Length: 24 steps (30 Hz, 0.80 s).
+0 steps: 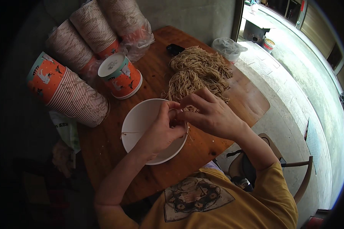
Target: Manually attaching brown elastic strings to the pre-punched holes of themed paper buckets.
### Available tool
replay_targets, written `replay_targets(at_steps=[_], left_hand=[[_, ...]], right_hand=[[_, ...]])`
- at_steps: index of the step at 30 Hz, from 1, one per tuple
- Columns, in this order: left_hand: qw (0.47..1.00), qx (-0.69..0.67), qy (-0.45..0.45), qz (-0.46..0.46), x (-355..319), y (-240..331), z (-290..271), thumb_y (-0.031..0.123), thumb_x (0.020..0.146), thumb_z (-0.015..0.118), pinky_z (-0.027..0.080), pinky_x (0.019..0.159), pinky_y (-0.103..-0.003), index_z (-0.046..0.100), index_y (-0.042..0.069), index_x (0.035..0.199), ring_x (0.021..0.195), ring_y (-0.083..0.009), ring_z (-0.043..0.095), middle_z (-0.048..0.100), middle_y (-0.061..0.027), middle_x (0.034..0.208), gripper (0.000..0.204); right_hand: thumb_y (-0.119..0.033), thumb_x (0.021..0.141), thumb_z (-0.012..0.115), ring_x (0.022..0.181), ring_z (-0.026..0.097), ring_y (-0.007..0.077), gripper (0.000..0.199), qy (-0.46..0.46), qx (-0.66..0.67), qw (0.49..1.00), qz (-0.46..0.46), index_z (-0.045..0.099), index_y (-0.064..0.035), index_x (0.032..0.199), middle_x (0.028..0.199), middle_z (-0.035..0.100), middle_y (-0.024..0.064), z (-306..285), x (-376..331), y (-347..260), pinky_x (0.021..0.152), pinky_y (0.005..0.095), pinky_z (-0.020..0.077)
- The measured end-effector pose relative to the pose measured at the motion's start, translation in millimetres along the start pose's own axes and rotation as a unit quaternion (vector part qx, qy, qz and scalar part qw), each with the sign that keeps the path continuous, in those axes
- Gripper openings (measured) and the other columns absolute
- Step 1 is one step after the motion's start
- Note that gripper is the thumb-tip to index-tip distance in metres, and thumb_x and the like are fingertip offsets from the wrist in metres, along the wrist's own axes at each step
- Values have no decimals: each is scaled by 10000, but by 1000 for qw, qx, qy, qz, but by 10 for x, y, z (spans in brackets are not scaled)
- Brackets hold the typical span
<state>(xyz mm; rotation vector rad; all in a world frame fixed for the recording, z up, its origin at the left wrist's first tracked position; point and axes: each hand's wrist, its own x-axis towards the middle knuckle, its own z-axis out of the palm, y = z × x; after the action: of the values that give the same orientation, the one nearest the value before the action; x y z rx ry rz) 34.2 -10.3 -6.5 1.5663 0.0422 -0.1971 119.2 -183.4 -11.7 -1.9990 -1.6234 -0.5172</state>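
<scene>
A white paper bucket stands with its mouth facing up on the wooden table in front of me. A short tan cord pokes through its left wall, and a bit of similar cord shows by the right rim. My left hand reaches over the mouth, its fingers bent and pinched at the right rim. From the right, my right hand meets it there, thumb and forefinger pressed together. Whatever lies between the fingertips is too small and covered to make out. Just beyond my hands lies a heap of tan cords.
One orange patterned bucket sits upside down on the table. Tilted stacks of nested buckets crowd the left and back, some in clear plastic. A bag-covered tub is at the far right edge; a chair stands right of me.
</scene>
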Motion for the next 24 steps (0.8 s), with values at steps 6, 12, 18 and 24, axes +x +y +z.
replay_targets(at_steps=[6,12,18,24], left_hand=[[1000,-16,-13,-19,2,32,-13,-42,830,539,463,758,-237,342,46,1165,885,-87,502,495,-31,962,398],[1000,3,-10,1,30,-15,0,-68,798,512,462,742,-236,401,56,1130,854,-90,501,493,-23,953,372],[1000,18,4,0,0,-7,21,-56,792,519,459,743,-229,437,56,1103,844,-85,500,497,-20,958,341],[1000,0,17,-3,6,2,15,-37,814,544,459,751,-233,465,62,1072,850,-79,518,528,-8,947,288]], right_hand=[[-38,686,656,968,488,250,228,42,112,993,1,572,-58,897,1083,505,74,44,-17,44,800,333,470],[13,680,602,1075,481,282,129,79,301,947,84,546,-46,781,1146,468,144,233,-173,35,891,353,438],[-20,680,589,1010,481,284,83,113,267,954,80,531,-32,737,1122,483,131,222,-203,50,867,362,419],[-58,663,608,948,473,272,115,136,205,969,33,494,-63,674,1080,524,115,225,-217,62,849,363,391]])
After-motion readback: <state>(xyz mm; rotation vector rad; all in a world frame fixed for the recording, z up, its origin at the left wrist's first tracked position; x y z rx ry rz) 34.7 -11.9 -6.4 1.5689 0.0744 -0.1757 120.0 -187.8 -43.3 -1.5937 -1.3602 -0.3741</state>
